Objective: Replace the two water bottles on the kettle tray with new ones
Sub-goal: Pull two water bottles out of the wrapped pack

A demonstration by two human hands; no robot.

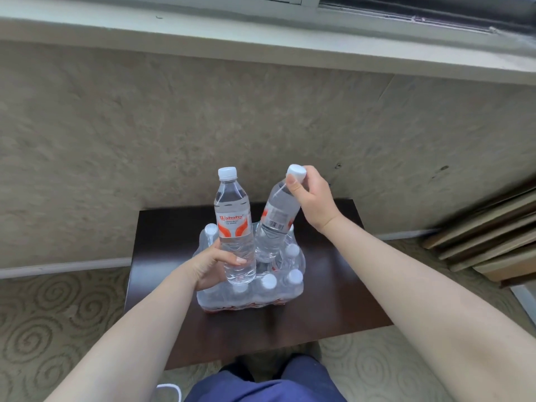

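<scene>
My left hand (211,264) grips the lower part of an upright clear water bottle (233,224) with a white cap and an orange-and-white label. My right hand (311,195) holds a second clear bottle (275,224) by its neck, just under the white cap. This bottle tilts, and its base still sits inside the torn plastic-wrapped pack of water bottles (275,294). Several white caps show in the pack. No kettle tray is in view.
The pack stands on a small dark brown table (333,300) set against a beige textured wall under a window sill (261,44). Patterned carpet surrounds the table. Stacked wooden boards (490,236) lie at the right. My blue-clad knees are below the table's near edge.
</scene>
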